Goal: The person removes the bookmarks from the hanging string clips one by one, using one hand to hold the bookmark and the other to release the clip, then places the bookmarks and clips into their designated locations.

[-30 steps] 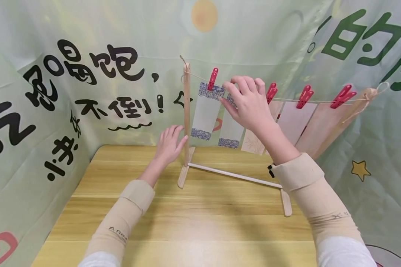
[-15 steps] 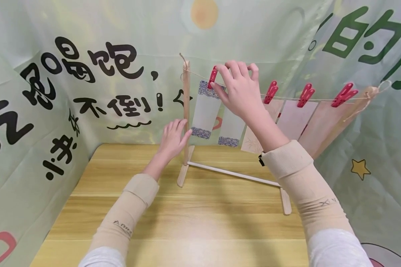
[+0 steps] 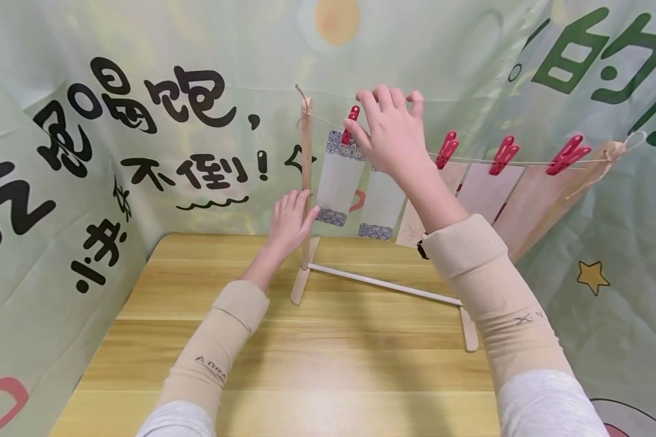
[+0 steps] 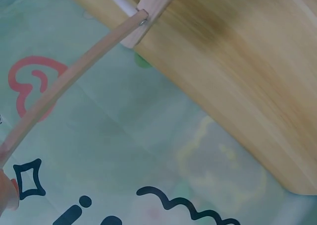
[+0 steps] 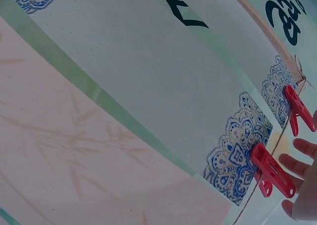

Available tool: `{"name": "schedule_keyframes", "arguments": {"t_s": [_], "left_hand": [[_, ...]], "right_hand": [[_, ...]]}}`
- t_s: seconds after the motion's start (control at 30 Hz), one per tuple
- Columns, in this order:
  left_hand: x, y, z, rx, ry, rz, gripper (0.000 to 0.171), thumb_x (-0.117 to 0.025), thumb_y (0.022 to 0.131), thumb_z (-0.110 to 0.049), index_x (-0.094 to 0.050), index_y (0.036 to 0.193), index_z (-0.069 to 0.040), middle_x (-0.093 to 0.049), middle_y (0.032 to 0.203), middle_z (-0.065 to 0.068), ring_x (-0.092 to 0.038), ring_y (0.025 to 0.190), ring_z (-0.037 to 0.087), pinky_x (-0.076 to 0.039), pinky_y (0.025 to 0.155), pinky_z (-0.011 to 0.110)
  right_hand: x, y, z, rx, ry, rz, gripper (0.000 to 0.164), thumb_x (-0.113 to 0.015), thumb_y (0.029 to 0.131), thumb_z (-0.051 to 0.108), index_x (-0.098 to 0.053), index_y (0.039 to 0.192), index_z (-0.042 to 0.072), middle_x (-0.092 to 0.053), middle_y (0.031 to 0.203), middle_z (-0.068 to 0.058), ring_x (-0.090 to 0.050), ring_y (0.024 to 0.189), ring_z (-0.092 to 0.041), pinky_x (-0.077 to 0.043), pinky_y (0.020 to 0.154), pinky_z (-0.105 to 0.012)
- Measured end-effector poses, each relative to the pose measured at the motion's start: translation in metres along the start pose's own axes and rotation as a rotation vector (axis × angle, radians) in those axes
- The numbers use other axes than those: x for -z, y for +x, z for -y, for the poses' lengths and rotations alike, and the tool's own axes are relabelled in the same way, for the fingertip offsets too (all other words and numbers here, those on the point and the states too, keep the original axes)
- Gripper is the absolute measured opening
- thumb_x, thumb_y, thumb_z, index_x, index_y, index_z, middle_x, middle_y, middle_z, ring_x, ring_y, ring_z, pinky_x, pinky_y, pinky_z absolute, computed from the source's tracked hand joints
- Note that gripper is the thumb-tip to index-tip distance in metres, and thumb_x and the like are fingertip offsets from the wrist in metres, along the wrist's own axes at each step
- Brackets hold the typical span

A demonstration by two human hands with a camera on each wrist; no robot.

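A wooden rack holds a string (image 3: 321, 119) with paper cards hanging from it by red clothespins. My left hand (image 3: 291, 223) is at the rack's left post (image 3: 306, 152), fingers extended across it; one fingertip (image 4: 7, 193) shows beside the post in the left wrist view. My right hand (image 3: 395, 130) is raised at the string, fingers spread and holding nothing. Its thumb overlaps the leftmost clothespin (image 3: 352, 114) in the head view. In the right wrist view its fingers stand beside the second clothespin (image 5: 273, 170), which the hand hides from the head view. Both pins clip blue-patterned white cards (image 3: 339, 182).
Farther right, more clothespins (image 3: 504, 156) hold a pale pink card (image 3: 412, 227), a lavender card (image 3: 483, 188) and a pink card (image 3: 538, 188). A white rod (image 3: 385, 284) joins the rack's feet on the wooden table (image 3: 328, 376). Printed fabric (image 3: 218, 36) surrounds the table.
My right hand has moved left and up along the string toward the leftmost clothespin, its fingers now more spread. My left hand has shifted slightly up and right across the post.
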State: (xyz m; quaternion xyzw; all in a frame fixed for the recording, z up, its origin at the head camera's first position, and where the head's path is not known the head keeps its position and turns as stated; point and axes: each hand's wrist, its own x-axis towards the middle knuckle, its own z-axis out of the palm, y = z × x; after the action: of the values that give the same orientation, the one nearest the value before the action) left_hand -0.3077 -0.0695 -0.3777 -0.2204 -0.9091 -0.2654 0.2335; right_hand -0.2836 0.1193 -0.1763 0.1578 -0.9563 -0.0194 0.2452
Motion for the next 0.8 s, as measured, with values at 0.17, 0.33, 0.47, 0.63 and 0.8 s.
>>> {"name": "schedule_keyframes", "arguments": {"t_s": [0.17,0.33,0.47,0.63,0.8], "left_hand": [[-0.001,0.002,-0.002,0.003,-0.002,0.009,0.048,-0.035,0.097,-0.037,-0.039,0.131,-0.004,-0.045,0.119,0.015,-0.041,0.107,0.028,-0.026,0.101,0.045],[-0.003,0.004,-0.005,0.009,0.000,0.008,0.047,-0.036,0.097,-0.035,-0.040,0.130,-0.002,-0.046,0.117,0.015,-0.042,0.105,0.028,-0.027,0.100,0.045],[-0.003,0.005,-0.007,0.014,0.004,-0.002,0.046,-0.035,0.097,-0.036,-0.041,0.130,-0.004,-0.046,0.117,0.014,-0.042,0.104,0.028,-0.027,0.100,0.044],[-0.003,0.004,-0.007,0.016,0.007,-0.009,0.046,-0.034,0.097,-0.037,-0.040,0.130,-0.004,-0.046,0.117,0.014,-0.042,0.104,0.028,-0.027,0.100,0.044],[-0.005,0.004,-0.008,0.017,0.006,-0.007,0.047,-0.033,0.098,-0.037,-0.041,0.129,-0.003,-0.045,0.118,0.014,-0.041,0.106,0.028,-0.026,0.100,0.045]], "right_hand": [[0.001,0.004,0.000,-0.017,0.006,0.037,0.060,-0.020,0.094,0.056,-0.030,0.138,0.016,-0.037,0.129,-0.010,-0.025,0.124,-0.029,-0.006,0.100,-0.050],[0.001,0.007,0.001,-0.028,0.014,0.064,0.063,-0.016,0.093,0.059,-0.033,0.135,0.016,-0.037,0.127,-0.010,-0.026,0.123,-0.029,-0.005,0.101,-0.051],[0.001,0.010,0.002,-0.041,0.014,0.080,0.064,-0.014,0.092,0.059,-0.036,0.131,0.014,-0.038,0.126,-0.011,-0.027,0.122,-0.030,-0.004,0.101,-0.051],[0.002,0.013,0.004,-0.039,0.001,0.092,0.064,-0.013,0.093,0.059,-0.040,0.126,0.012,-0.038,0.124,-0.012,-0.027,0.122,-0.031,-0.004,0.100,-0.051],[0.002,0.014,0.005,-0.034,0.007,0.086,0.060,-0.013,0.093,0.057,-0.042,0.122,0.013,-0.039,0.118,-0.011,-0.028,0.120,-0.030,-0.004,0.100,-0.052]]}}
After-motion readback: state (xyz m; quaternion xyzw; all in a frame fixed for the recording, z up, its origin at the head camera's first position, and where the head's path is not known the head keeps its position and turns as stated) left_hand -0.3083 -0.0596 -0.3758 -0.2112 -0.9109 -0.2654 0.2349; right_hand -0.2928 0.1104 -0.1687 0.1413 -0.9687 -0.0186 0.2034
